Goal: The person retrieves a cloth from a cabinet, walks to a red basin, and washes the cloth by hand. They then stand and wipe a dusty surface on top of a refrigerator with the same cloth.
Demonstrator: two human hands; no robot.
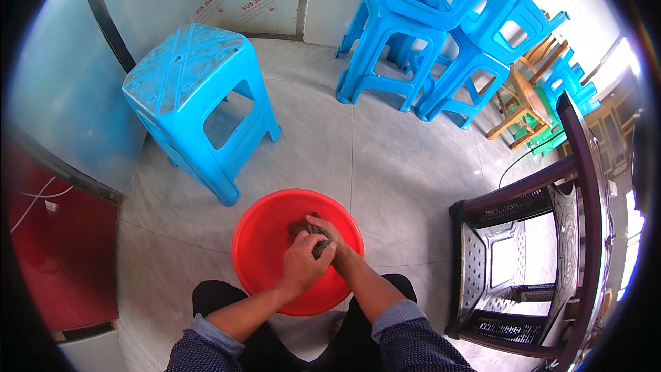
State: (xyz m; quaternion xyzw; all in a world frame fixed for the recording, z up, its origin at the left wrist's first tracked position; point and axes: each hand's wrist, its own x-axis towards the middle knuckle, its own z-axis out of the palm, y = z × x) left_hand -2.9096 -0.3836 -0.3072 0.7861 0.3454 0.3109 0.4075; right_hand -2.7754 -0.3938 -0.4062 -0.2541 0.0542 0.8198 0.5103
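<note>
Both hands are together over a round red plastic basin (258, 263) on the floor between the knees. My left hand (305, 262) has its fingers curled around a dark, mottled, grey-green object (320, 249). From the other side my right hand (330, 232) grips the same object, its fingers reaching over the upper part. A brownish-black portion (297, 227) sticks out beyond the fingers, low inside the basin. Fingers cover most of the object, so I cannot tell exactly what it is.
A blue plastic stool (206, 98) stands ahead to the left, with stacked blue stools (397, 57) farther back. To the right is a dark metal-and-plastic frame (467, 258). Beyond it are a wooden chair (529, 95) and a cable (508, 170). A red glossy panel (67, 258) borders the left.
</note>
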